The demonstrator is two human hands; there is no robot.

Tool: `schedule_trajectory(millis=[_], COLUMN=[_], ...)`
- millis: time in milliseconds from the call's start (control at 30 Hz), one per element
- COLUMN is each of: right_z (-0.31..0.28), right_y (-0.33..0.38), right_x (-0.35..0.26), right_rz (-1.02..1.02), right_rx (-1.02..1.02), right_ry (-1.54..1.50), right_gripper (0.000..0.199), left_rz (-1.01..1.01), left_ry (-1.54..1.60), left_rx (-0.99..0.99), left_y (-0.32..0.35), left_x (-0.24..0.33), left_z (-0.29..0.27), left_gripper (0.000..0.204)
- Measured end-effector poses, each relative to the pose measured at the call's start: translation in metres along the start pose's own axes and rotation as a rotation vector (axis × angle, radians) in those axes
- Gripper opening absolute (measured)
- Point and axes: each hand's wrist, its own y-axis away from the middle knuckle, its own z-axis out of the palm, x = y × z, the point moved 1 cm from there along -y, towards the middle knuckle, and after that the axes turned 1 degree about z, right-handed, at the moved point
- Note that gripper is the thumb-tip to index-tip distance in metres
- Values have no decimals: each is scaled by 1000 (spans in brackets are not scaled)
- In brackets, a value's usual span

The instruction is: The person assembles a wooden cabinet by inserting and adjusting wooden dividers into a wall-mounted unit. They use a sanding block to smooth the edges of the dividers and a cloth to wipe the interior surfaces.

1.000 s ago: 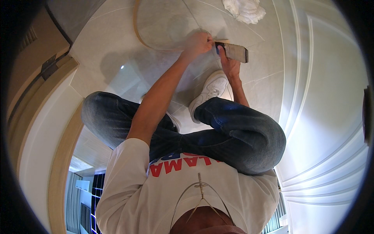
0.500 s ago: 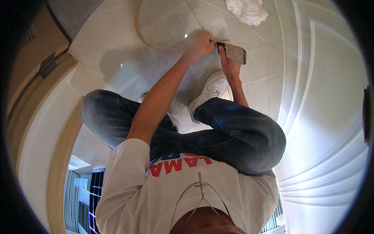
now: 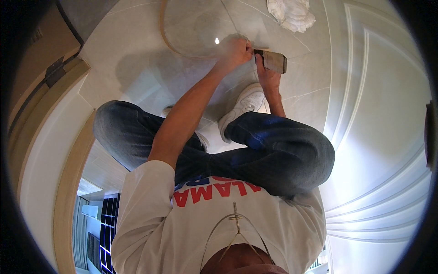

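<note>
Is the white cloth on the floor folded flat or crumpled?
Crumpled. The white cloth lies bunched in an uneven heap with creases on the floor, apart from both hands.

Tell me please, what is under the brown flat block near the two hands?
Pale glossy floor tile lies under the brown flat block. The right hand holds the block; the left hand touches its end. Its underside is hidden.

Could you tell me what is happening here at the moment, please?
A person sits cross-legged on a pale tiled floor, reaching both arms forward. The left hand presses at the edge of a round glass-like panel lying on the floor. The right hand holds a flat brownish block beside that edge. A crumpled white cloth lies further off.
</note>
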Motion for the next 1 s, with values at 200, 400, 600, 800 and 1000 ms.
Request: schedule_trajectory(millis=[200, 400, 600, 800, 1000], right_z=[-2, 0, 2, 0, -11], right_y=[0, 1, 2, 7, 26], right_x=[0, 1, 3, 6, -8], right_rz=[8, 6, -47, 109, -8], right_rx=[-2, -6, 21, -48, -1], right_ry=[6, 37, 53, -49, 67], right_gripper=[24, 24, 24, 28, 30], left_rz=[2, 27, 10, 30, 79], left_ry=[-6, -16, -30, -16, -59], left_rx=[13, 36, 54, 34, 98], left_y=[1, 2, 3, -3, -8], left_x=[2, 3, 6, 3, -18], left_z=[1, 1, -1, 0, 7], left_gripper=[28, 29, 29, 27, 22])
